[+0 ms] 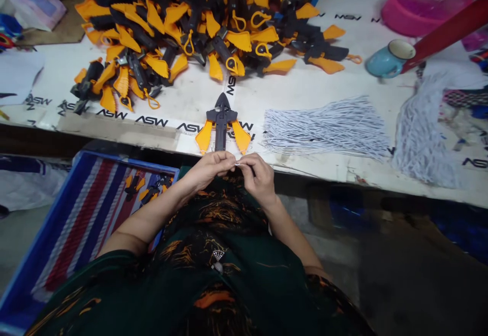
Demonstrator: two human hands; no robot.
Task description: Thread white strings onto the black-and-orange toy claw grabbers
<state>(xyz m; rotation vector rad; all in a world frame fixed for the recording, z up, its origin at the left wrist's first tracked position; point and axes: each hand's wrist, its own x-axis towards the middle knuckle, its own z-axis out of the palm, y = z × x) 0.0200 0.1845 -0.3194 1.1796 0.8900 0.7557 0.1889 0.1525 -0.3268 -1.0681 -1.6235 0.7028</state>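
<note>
At the table's front edge, my left hand (214, 168) and my right hand (260, 177) meet with thumbs and fingers pinched together. Between the fingertips shows a short bit of thin white string (238, 163), mostly hidden by the fingers. Just beyond them lies a black plastic piece with a pointed head and two orange wings (221, 117), its lower end close to my fingers. To its right, a flat bundle of cut white strings (324, 127) is spread on the table.
A large heap of black-and-orange pieces (213, 26) covers the back. At right are a looser string hank (423, 132), a blue mug (387, 61), a red bar (450, 33) and a pink basin (423, 8). A blue-rimmed tray (41, 244) with several pieces sits lower left.
</note>
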